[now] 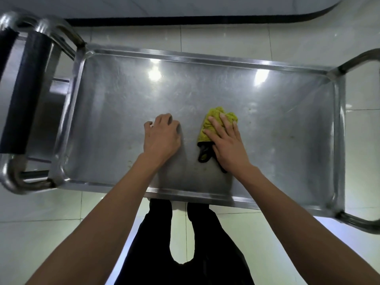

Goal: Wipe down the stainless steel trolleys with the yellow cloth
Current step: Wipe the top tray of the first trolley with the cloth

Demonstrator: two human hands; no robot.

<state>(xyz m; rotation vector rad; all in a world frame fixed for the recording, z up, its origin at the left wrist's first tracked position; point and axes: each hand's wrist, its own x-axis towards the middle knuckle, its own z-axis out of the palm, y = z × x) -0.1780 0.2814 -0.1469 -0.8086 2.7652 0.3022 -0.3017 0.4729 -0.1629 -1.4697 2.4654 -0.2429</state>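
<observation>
Two hands on one trolley [205,52], right hand [227,145] flat, grip wide on one yellow cloth [207,125], left hand [161,136] loosely curled, holding nothing

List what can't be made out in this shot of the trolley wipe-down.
- Yellow cloth: its near part lies under the right hand, head view.
- Left hand: its fingertips are curled under, so contact with the tray is unclear.
- Second trolley: cut off by the left edge.
- Lower shelves: hidden beneath the tray.
</observation>
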